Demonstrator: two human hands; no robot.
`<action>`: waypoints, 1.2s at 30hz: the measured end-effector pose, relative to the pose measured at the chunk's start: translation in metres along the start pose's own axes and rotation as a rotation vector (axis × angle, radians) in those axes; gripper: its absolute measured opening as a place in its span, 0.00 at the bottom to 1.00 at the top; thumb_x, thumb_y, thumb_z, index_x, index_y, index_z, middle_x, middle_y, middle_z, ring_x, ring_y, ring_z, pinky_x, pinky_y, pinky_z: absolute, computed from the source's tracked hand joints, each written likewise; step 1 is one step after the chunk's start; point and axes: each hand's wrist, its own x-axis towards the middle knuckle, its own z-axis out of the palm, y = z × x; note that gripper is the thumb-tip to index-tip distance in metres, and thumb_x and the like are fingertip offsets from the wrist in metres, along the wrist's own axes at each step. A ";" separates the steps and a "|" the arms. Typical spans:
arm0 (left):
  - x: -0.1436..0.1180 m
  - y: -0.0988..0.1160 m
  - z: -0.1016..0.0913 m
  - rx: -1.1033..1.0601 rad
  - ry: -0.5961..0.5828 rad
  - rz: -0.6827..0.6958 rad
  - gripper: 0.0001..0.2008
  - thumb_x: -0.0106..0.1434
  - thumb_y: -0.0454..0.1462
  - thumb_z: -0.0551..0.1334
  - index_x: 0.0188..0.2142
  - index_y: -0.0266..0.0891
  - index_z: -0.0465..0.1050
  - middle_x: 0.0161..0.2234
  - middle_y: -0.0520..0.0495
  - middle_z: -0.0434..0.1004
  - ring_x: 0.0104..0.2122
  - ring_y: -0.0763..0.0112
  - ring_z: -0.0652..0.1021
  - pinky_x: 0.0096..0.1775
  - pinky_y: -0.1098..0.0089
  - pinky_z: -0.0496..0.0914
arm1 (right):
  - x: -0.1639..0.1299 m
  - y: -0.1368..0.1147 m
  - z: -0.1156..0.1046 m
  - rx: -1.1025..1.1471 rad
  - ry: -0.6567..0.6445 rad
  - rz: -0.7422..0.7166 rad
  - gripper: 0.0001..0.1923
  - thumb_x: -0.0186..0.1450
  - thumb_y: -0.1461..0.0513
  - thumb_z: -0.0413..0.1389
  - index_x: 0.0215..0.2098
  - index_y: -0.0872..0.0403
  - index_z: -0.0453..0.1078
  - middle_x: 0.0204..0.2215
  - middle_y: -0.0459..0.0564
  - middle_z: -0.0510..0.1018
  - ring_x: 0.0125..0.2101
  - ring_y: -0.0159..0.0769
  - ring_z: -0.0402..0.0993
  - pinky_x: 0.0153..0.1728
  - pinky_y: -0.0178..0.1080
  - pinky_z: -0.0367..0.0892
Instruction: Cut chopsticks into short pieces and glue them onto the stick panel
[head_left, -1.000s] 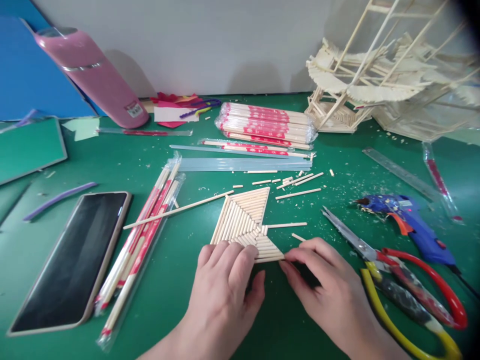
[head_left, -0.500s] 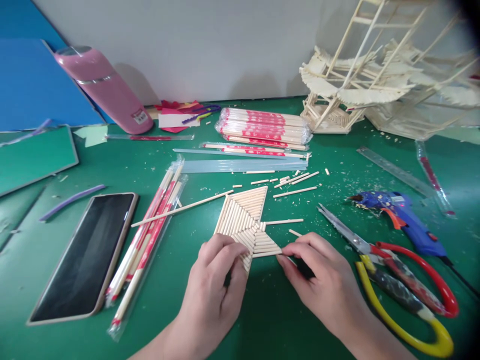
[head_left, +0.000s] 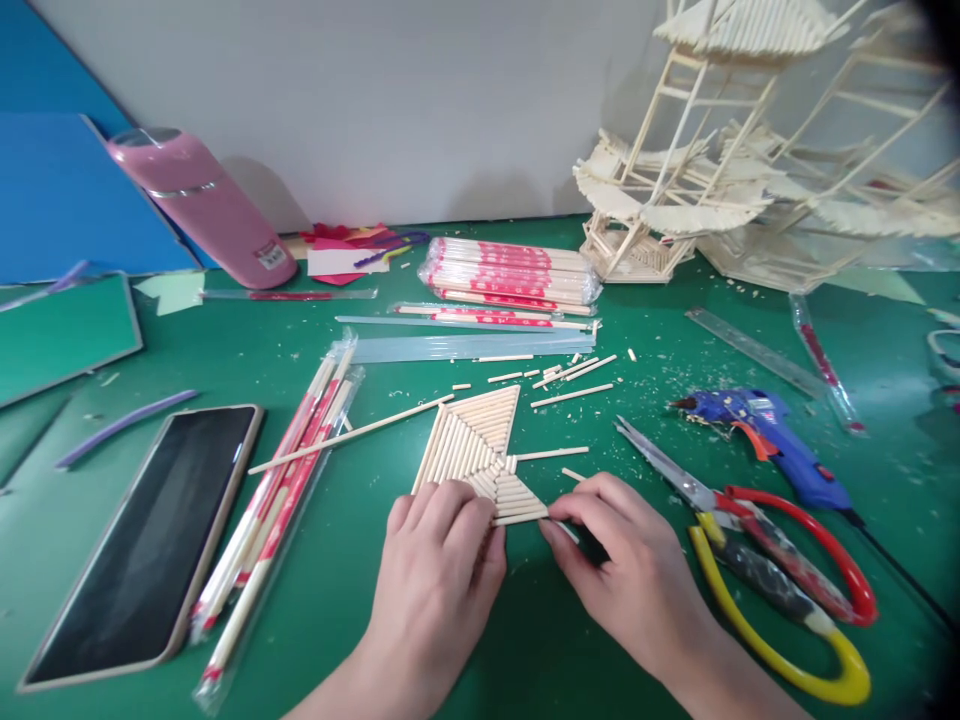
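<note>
A flat panel of wooden sticks (head_left: 469,425), glued in fanned triangular sections, lies on the green table. My left hand (head_left: 439,560) is closed on its lower left part, the fingers curled over the top and the thumb at the near edge, hiding that section. At the panel's lower right corner, my right hand (head_left: 622,550) pinches with thumb and index finger. A short wooden stick (head_left: 564,531) shows between those fingers; its far end is hidden. One loose stick (head_left: 553,454) juts rightward from the panel's centre, and a cut piece (head_left: 574,475) lies just above my right hand.
Right of my hands lie large scissors (head_left: 720,510) and a blue glue gun (head_left: 772,430). Wrapped stick packets (head_left: 277,480) and a phone (head_left: 142,540) lie left. Behind are a stick bundle (head_left: 514,270), glue sticks (head_left: 472,347), a pink bottle (head_left: 202,200) and a stick-built model (head_left: 675,180).
The whole view has shifted, so the table things appear further left and slightly lower. My left fingers now cover more of the panel's near section. The right hand keeps its pinch at the corner.
</note>
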 end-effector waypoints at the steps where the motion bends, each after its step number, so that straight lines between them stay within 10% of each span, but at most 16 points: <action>1: 0.000 0.000 0.000 -0.006 -0.001 0.003 0.05 0.60 0.33 0.54 0.31 0.39 0.68 0.30 0.49 0.70 0.30 0.68 0.70 0.31 0.66 0.60 | 0.000 0.000 0.000 -0.001 0.001 -0.002 0.03 0.61 0.65 0.51 0.32 0.53 0.67 0.28 0.47 0.67 0.30 0.34 0.66 0.30 0.37 0.63; 36: 0.000 -0.002 -0.001 -0.024 -0.018 0.025 0.04 0.60 0.33 0.54 0.32 0.40 0.66 0.31 0.49 0.70 0.30 0.67 0.71 0.32 0.66 0.58 | 0.007 0.003 -0.007 -0.011 -0.167 -0.010 0.08 0.66 0.62 0.44 0.31 0.52 0.62 0.29 0.46 0.66 0.30 0.33 0.63 0.29 0.36 0.57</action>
